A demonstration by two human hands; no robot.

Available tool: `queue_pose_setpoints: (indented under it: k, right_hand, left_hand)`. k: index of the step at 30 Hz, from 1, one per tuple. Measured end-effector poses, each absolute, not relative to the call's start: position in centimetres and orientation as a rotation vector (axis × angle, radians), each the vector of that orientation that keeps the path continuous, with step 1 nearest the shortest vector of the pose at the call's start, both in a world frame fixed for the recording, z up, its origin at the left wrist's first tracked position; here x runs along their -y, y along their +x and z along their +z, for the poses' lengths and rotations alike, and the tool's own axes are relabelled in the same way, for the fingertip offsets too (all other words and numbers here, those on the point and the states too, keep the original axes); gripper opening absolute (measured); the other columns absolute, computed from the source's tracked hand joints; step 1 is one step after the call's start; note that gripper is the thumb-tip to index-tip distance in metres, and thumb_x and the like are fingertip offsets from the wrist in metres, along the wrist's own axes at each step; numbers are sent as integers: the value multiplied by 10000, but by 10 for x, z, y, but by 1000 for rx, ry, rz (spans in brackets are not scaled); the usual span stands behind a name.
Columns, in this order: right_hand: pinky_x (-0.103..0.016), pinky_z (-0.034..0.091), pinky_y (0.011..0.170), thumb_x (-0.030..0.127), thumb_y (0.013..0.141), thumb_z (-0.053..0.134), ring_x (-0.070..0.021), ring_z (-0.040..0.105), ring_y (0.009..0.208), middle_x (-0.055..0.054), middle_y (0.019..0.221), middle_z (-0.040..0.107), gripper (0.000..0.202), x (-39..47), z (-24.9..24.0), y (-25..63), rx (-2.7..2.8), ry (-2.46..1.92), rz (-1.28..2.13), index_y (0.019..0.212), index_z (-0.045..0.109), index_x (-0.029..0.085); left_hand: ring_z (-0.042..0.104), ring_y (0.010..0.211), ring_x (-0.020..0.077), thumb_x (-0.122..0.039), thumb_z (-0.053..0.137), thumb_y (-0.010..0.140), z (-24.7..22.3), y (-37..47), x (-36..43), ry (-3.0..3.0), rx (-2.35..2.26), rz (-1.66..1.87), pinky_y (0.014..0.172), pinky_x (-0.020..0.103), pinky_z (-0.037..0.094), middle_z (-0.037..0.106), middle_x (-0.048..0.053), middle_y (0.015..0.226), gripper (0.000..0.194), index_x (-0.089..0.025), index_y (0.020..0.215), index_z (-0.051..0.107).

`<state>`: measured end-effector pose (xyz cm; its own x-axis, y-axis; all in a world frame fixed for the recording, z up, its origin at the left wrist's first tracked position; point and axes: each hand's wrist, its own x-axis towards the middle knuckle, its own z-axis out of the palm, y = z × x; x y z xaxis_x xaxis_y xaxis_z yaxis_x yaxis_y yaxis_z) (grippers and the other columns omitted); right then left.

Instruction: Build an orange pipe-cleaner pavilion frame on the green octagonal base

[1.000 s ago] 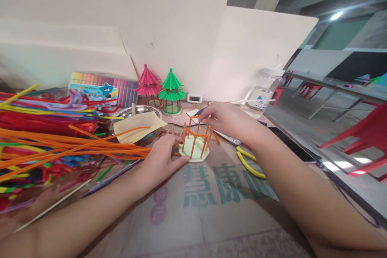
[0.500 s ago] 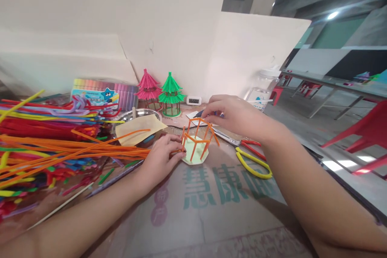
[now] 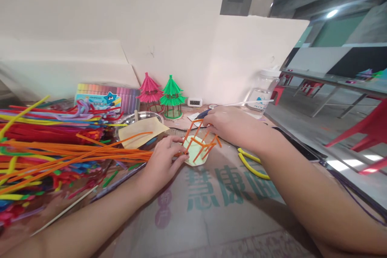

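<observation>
A pale green octagonal base (image 3: 197, 160) lies on the table, bearing a frame of orange pipe cleaners (image 3: 199, 144). Its posts lean to the right. My left hand (image 3: 167, 155) pinches the left edge of the base, thumb in front. With curled fingers, my right hand (image 3: 231, 125) is at the frame's back right top; its fingertips are partly hidden and seem closed on the orange frame. Just behind them, a dark blue pointed tool (image 3: 203, 113) rests on white paper. Scissors with a yellow handle (image 3: 252, 165) lie under my right forearm, mostly covered.
Bundled pipe cleaners (image 3: 75, 151) fill the left side. A metal bowl (image 3: 140, 116) with a tan sheet (image 3: 142, 133), a marker set (image 3: 105, 98), pink (image 3: 149, 88) and green (image 3: 171, 92) pavilion models, a small clock (image 3: 195, 102) and a plastic bottle (image 3: 263, 90) stand behind. A phone (image 3: 298, 145) lies right.
My right hand has come down and forward to the orange frame, which now leans to the right. My forearm covers more of the scissors. The left hand stays at the base.
</observation>
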<state>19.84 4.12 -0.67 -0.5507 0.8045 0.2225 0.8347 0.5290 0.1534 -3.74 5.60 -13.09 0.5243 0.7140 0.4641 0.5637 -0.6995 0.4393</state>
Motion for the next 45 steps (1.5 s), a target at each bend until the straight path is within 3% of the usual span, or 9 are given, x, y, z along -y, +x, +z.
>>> queue_pose_setpoints:
  k: [7,13,19,25,32,37,45]
  right_hand:
    - [-303,414,721,92,923,547,-227,680,868,-82,914,759,192,-49,-13,199,2641,-1404,-418,882,715,177]
    - [-274,386,701,198,973,515,-195,658,882,-48,981,742,160,-56,-7,217,2454,-1415,-250,960,675,203]
    - [-270,346,621,272,982,478,-168,607,721,-40,821,710,224,-59,9,241,2235,-1569,-234,924,677,190]
    - [-249,364,668,213,922,554,-147,614,785,-5,922,723,148,-41,11,228,2399,-1372,-14,967,695,219]
    - [-267,309,625,303,948,570,-151,573,717,-15,847,713,169,-33,10,219,2403,-1532,-151,859,682,213]
    - [-280,298,623,405,936,607,-178,610,753,-41,909,736,214,-33,8,211,2438,-1655,-231,902,682,207]
    - [-313,279,619,249,947,505,-243,682,843,-89,939,754,164,-33,-1,196,2566,-1712,-425,951,656,185]
  left_hand:
    - [585,1173,292,-321,581,942,-128,-37,-56,2555,-1068,930,1008,491,475,620,107,1205,159,-236,941,716]
    - [578,1180,281,-322,578,951,-132,-38,-57,2515,-1064,950,1017,479,476,605,104,1204,165,-228,930,713]
    - [573,1179,272,-311,582,953,-133,-39,-59,2517,-1057,941,1018,469,475,597,100,1202,146,-233,949,706]
    - [575,1144,275,-318,603,944,-134,-39,-58,2558,-1057,997,986,471,473,590,89,1177,135,-226,912,696]
    - [581,1083,262,-297,603,948,-133,-38,-55,2726,-987,1120,941,442,471,585,90,1142,124,-215,928,694]
    - [564,1091,264,-279,609,948,-132,-38,-54,2764,-977,1119,932,448,461,574,89,1140,100,-214,939,684]
    - [551,1077,262,-257,600,946,-131,-38,-51,2815,-945,1118,925,455,451,568,93,1134,89,-207,942,673]
